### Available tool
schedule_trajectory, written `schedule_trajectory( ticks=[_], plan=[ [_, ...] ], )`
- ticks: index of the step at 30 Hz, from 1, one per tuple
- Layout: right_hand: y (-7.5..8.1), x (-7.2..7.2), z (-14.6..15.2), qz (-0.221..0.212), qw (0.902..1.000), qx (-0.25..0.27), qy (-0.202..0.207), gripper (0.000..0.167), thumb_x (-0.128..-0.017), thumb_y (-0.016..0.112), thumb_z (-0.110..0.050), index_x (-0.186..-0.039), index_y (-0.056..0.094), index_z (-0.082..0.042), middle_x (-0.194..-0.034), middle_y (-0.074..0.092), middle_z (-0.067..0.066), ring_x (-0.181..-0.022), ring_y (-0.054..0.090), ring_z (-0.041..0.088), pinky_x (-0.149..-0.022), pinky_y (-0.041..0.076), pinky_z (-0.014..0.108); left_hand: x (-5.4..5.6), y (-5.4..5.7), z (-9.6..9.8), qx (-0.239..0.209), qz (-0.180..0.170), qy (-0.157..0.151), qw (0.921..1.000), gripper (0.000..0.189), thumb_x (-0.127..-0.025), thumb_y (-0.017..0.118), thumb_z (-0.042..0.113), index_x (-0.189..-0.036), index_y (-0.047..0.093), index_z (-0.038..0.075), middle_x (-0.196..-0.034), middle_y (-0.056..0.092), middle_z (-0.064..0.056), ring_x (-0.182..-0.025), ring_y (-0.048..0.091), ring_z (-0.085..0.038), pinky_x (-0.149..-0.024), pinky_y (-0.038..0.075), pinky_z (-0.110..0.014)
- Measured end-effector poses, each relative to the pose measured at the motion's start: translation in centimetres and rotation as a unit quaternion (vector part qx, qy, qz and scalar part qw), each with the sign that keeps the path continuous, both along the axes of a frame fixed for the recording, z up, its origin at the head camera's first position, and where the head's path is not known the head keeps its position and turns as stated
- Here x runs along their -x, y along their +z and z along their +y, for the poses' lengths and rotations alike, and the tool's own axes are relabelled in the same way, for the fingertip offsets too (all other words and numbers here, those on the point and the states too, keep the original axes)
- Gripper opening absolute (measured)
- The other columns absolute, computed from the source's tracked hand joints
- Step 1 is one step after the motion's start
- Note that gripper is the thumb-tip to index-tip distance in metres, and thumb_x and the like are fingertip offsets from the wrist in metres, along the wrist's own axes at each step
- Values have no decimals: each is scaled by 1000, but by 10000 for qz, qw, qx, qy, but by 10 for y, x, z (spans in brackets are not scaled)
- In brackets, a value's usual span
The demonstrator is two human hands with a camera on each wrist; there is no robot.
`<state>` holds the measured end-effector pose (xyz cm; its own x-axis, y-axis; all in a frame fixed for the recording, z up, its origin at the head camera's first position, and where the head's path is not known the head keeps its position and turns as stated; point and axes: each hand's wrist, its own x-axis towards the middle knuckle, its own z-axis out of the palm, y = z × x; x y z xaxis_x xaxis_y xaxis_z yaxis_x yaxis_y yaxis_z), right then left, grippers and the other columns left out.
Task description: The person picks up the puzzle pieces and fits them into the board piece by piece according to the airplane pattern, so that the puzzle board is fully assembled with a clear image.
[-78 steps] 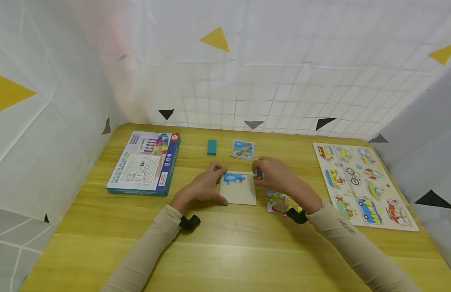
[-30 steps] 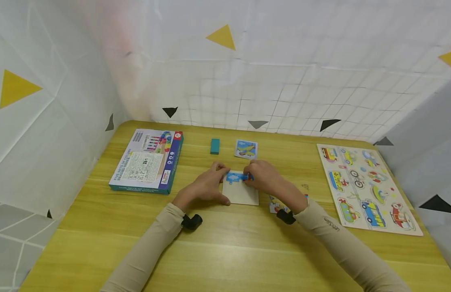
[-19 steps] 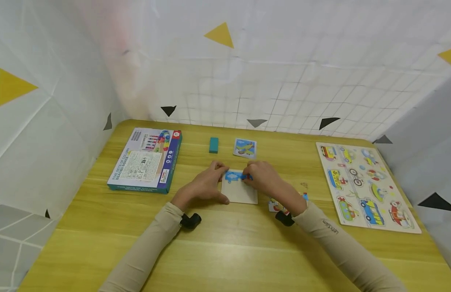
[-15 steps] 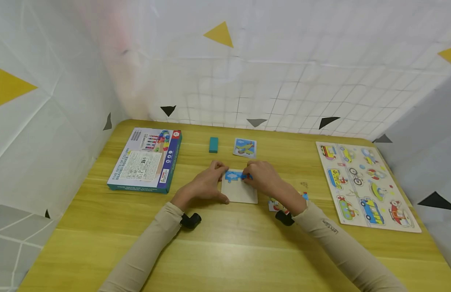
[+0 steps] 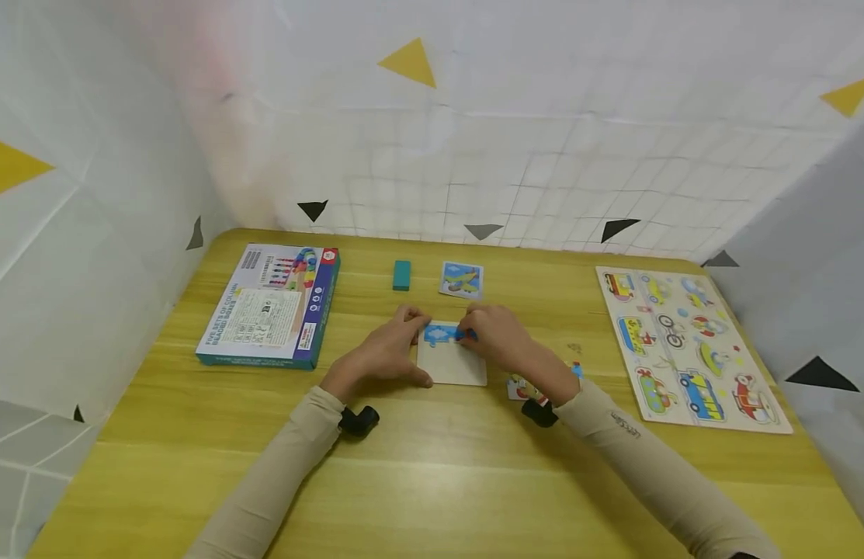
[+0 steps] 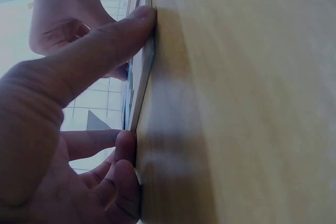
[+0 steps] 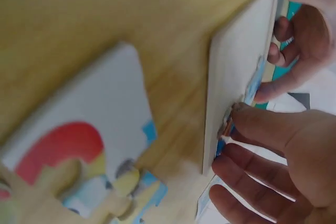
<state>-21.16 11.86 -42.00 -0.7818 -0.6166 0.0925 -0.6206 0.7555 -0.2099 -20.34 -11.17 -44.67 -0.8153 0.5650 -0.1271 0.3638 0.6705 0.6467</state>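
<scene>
A small square wooden puzzle board (image 5: 449,366) lies on the table between both hands. My left hand (image 5: 384,353) grips its left side, thumb at the near corner and curled fingers at the far one. Along the board's far edge sits a blue puzzle piece (image 5: 438,334) with a pale cloud shape. Beside it, my right hand (image 5: 500,338) pinches a blue and red jigsaw piece (image 7: 227,127) against the board's far right part; the fingers hide most of it. Several loose puzzle pieces (image 7: 86,106) lie right of the board, partly under the right wrist.
A flat toy box (image 5: 264,307) lies at the left. Behind the board are a teal block (image 5: 401,276) and a small airplane picture (image 5: 462,280). On the right lies a large wooden vehicle puzzle (image 5: 693,349). White sheeting (image 5: 487,155) stands behind the table.
My right hand has carried its piece left from the board's right edge onto the board, next to the blue piece. The left hand has kept its hold.
</scene>
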Motion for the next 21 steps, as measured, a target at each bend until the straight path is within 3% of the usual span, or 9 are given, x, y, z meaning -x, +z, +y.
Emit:
schedule_trajectory(
  ticks=[5, 9, 13, 21],
  plan=[
    [3, 6, 3, -511, 9985, 168, 43, 13, -91, 75, -15, -97, 79, -4, -90, 67, 5, -79, 60, 17, -66, 51, 31, 1, 1, -1, 18, 79, -67, 9999, 110, -69, 92, 42, -155, 34, 7, -149, 29, -7, -104, 54, -16, -86, 48, -34],
    [10, 5, 8, -879, 9952, 436, 32, 18, -96, 67, -12, -105, 77, 0, -98, 70, 9, -86, 65, 21, -73, 54, 35, 1, 0, -1, -9, 40, -41, 10000, 110, -68, 93, 41, -155, 34, 7, -148, 29, -6, -104, 53, -16, -87, 47, -34],
    [21, -1, 19, -925, 9943, 536, -29, 22, -95, 68, -11, -112, 73, 2, -107, 70, 14, -93, 67, 28, -80, 55, 40, 0, 1, -1, -28, -6, 0, 10000, 110, -68, 93, 40, -155, 34, 7, -148, 30, -6, -105, 52, -17, -88, 47, -34],
    [30, -15, 54, -820, 9965, 103, 110, 30, -86, 74, -4, -115, 71, 2, -108, 68, 15, -96, 66, 32, -80, 54, 43, 1, 1, -1, -27, 29, -14, 10000, 112, -67, 94, 39, -156, 33, 7, -148, 29, -7, -105, 51, -19, -90, 47, -35]
  ],
)
